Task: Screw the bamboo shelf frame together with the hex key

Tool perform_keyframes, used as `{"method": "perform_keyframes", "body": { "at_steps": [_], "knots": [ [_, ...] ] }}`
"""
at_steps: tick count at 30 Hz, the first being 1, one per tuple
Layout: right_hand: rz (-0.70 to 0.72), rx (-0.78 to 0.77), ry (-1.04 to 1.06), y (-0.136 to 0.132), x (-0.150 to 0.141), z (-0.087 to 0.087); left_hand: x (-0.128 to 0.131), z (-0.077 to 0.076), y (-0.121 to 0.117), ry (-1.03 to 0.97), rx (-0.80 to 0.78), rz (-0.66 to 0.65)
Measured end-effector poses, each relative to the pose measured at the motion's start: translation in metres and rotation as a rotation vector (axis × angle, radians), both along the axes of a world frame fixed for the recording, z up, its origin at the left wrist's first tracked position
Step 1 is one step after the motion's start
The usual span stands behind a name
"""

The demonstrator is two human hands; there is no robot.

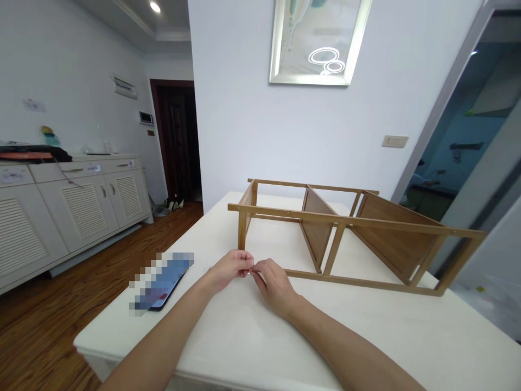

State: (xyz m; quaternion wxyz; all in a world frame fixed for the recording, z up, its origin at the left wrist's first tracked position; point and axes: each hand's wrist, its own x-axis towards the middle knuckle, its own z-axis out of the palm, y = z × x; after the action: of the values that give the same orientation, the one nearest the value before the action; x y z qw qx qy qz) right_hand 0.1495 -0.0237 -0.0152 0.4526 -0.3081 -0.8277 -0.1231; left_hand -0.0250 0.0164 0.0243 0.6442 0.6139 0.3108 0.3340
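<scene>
A brown wooden shelf unit (374, 221) lies on its side across the white table (228, 336), its panels standing upright between the rails. At its near left corner my left hand (234, 267) is closed in a pinch. My right hand (273, 279) pinches close beside it, the fingertips of both almost meeting. Between them shows a tiny light, shiny piece, too small to name. The fingers cover the lower left corner of the frame, so I cannot tell whether they touch the wood.
A phone with a blurred screen (165, 282) lies on the table's left side. Beyond the left edge are the wooden floor (179, 231) and a white cabinet (87, 201). A wall (236, 108) with a framed picture (313, 41) rises behind the table; a doorway (459, 141) is at right.
</scene>
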Motion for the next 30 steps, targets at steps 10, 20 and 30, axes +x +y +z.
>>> {"method": "perform_keyframes", "body": {
  "at_steps": [10,20,30],
  "knots": [
    [-0.061,0.121,0.095,-0.005,0.013,0.025,0.032,0.009,-0.016,-0.422,-0.276,-0.012],
    [-0.189,0.309,0.153,-0.033,0.085,0.084,0.124,0.058,-0.041,-0.479,-0.039,0.014],
    [-0.522,0.521,0.471,-0.028,0.172,0.123,0.183,0.124,-0.021,0.553,1.326,0.433]
  ]
}}
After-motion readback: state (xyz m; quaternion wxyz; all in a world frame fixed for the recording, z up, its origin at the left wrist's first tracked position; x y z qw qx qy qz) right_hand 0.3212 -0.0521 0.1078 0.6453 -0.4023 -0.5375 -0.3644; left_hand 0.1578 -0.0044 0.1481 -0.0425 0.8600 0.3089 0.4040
